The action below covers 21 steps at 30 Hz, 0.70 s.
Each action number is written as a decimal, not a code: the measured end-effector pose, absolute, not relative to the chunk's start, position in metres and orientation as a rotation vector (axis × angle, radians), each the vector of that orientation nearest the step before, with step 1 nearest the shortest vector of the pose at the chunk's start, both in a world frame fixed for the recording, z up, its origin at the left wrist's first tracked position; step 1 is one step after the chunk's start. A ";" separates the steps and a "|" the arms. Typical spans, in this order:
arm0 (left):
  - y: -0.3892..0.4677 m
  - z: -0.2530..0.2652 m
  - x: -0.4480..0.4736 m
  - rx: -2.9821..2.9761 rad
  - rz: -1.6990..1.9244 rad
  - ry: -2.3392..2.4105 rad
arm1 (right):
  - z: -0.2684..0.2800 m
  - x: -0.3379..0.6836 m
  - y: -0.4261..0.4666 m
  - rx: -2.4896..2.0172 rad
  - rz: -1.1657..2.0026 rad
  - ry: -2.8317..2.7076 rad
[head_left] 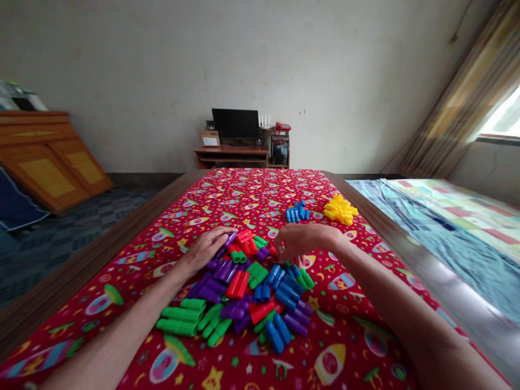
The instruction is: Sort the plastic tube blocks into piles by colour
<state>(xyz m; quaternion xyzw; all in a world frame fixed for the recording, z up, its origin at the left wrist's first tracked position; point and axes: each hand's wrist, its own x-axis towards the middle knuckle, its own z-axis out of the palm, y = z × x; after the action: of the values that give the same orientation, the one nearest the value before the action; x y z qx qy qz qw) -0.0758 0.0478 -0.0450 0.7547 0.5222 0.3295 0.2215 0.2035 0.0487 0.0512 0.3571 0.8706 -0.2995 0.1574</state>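
A mixed pile of plastic building blocks, shaped like joined tubes, lies before me; among them are green blocks (179, 319), red blocks (238, 284), purple blocks (225, 271) and blue blocks (288, 292). My left hand (208, 246) rests at the pile's far left edge, fingers stretched out against a purple block (230, 239). At the far right of the pile, my right hand (296, 241) reaches down with its fingers curled in. Bits of red and green show by its fingertips, but what it grips is hidden.
Beyond my right hand, a small group of blue blocks (298, 212) sits beside a heap of yellow blocks (341, 209). A red patterned cloth (244, 195) covers the table with dark wooden edges (162, 203). A bed (447, 233) stands to the right, a monitor (235, 125) against the wall.
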 end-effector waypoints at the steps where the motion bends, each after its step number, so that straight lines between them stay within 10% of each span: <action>1: 0.048 -0.045 -0.076 2.083 0.909 1.446 | 0.049 0.207 0.046 1.035 -0.773 2.552; 21: 0.041 -0.038 -0.069 2.086 0.917 1.473 | 0.028 0.227 0.053 1.128 -0.895 3.091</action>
<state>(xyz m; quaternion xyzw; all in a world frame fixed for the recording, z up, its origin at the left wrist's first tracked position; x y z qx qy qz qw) -0.0687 0.0410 -0.0378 0.7513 0.5303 0.3304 0.2124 0.2275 0.0535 0.0282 0.3279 0.8983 -0.2602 -0.1336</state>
